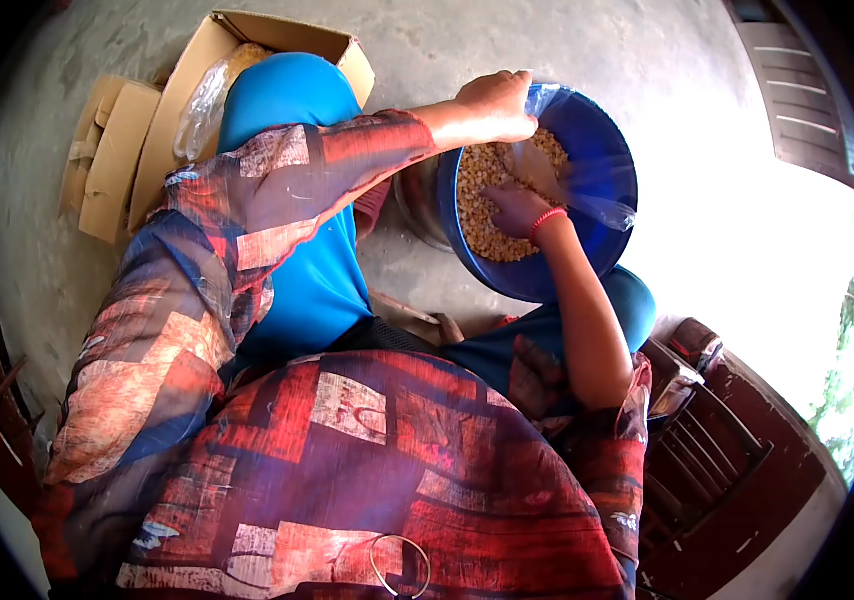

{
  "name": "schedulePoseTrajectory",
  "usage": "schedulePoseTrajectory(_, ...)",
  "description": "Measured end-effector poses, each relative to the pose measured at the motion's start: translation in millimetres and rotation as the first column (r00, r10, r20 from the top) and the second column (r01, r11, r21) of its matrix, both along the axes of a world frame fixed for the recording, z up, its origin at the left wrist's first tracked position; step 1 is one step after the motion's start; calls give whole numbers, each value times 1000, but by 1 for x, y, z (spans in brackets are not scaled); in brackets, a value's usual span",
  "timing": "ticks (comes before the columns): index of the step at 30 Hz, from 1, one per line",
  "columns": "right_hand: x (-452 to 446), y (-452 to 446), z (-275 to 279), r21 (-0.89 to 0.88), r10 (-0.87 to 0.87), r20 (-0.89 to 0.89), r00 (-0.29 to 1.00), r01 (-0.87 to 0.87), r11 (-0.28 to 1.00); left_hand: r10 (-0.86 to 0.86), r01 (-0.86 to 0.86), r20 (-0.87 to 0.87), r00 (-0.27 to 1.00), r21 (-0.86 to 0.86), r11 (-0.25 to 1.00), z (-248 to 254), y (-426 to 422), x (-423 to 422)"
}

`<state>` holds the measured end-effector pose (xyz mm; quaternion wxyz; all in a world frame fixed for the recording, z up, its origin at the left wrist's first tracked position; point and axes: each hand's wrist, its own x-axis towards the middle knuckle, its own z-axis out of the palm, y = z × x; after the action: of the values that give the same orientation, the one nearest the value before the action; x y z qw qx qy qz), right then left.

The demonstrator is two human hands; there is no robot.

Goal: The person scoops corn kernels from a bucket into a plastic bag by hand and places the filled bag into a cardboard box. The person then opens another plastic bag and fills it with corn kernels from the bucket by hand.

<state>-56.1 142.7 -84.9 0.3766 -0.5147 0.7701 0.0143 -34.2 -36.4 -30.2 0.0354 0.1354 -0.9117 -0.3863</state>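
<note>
A blue bucket (619,165) stands at the upper right, holding many small yellow-brown pieces (482,235). A clear plastic bag (597,207) lies over its inside and reaches up to the rim. My left hand (497,105) is closed on the bag's edge at the bucket's upper left rim. Inside the bucket, my right hand (517,212), with a red bracelet at the wrist, touches the pieces with its fingers apart. Some fingertips are hard to make out.
An open cardboard box (162,135) with clear plastic packaging (205,105) inside stands at the upper left, beside my knee. Behind the bucket's left side is a round metal container (419,205). Dark red wooden furniture (727,470) is at the lower right.
</note>
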Motion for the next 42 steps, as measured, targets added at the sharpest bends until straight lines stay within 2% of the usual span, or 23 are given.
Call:
schedulePoseTrajectory(3, 4, 2, -9, 45, 61, -77, 995, -58, 997, -13, 13, 3, 1000, -31, 999, 0, -1, 0)
schedulePoseTrajectory(5, 4, -8, -5, 251, 75, 154, 985, -112, 961, -39, 39, 0, 999, -29, 999, -2, -2, -1)
schedulePoseTrajectory(9, 3, -9, -10, 313, 163, 250, 954, -239, 919, -48, 48, 11, 999, -38, 998, 3, -4, -2)
schedulePoseTrajectory(11, 2, -5, -17, 355, 58, 284, 957, -161, 921, -127, 140, 194, 973, -55, 989, 11, -6, -4)
schedulePoseTrajectory(12, 4, -11, -3, 356, 59, 284, 957, -162, 920, -127, 140, 195, 973, -54, 989, 12, -7, -5)
schedulePoseTrajectory(14, 4, -22, 24, 506, -271, 381, 884, 46, 861, -154, 173, 208, 966, -76, 982, 15, -7, -5)
schedulePoseTrajectory(15, 3, -22, 22, 505, -271, 382, 884, 46, 862, -154, 173, 209, 966, -76, 982, 18, -8, -3)
schedulePoseTrajectory(17, 2, -21, 18, 458, -331, 506, 796, 77, 886, -168, 194, 204, 964, -112, 975, 23, -8, -1)
schedulePoseTrajectory(21, -4, -31, 42, 403, -319, 601, 733, 67, 913, -184, 225, 232, 955, -164, 960, 26, -9, -2)
schedulePoseTrajectory(24, -16, -31, 57, 380, -391, 662, 639, 162, 911, -158, 197, 211, 965, -180, 964, 30, -8, -2)
schedulePoseTrajectory(25, -18, -33, 68, 362, -396, 647, 652, 194, 912, -159, 202, 219, 963, -188, 961, 30, -9, -2)
schedulePoseTrajectory(27, -31, -32, 96, 231, -402, 683, 610, 343, 911, -161, 207, 228, 960, -193, 959, 30, -8, -2)
schedulePoseTrajectory(28, -36, -29, 103, 232, -403, 683, 609, 342, 911, -157, 202, 219, 963, -197, 960, 30, -8, -2)
schedulePoseTrajectory(30, -46, -21, 111, 70, -407, 768, 494, 567, 821, -153, 196, 211, 965, -201, 960, 30, -9, -2)
schedulePoseTrajectory(31, -49, -18, 111, 71, -407, 768, 494, 566, 821, -177, 226, 241, 954, -195, 954, 31, -9, -2)
schedulePoseTrajectory(33, -59, -13, 109, -72, -502, 746, 438, 802, 593, -200, 255, 271, 942, -188, 948, 32, -10, -2)
schedulePoseTrajectory(34, -68, -8, 105, -18, -528, 762, 375, 827, 562, -194, 253, 276, 941, -196, 948, 32, -9, -3)
schedulePoseTrajectory(35, -72, -4, 100, -18, -528, 762, 375, 827, 561, -188, 250, 281, 941, -204, 947, 32, -9, -3)
schedulePoseTrajectory(37, -73, -2, 96, -228, -606, 644, 467, 873, 431, -185, 245, 275, 944, -203, 948, 31, -9, -3)
schedulePoseTrajectory(38, -78, 1, 90, -271, -609, 585, 536, 837, 476, -183, 240, 267, 946, -202, 949, 31, -8, -3)
schedulePoseTrajectory(42, -78, 0, 88, -341, -568, 530, 630, 771, 537, -189, 249, 278, 942, -201, 947, 32, -9, -3)
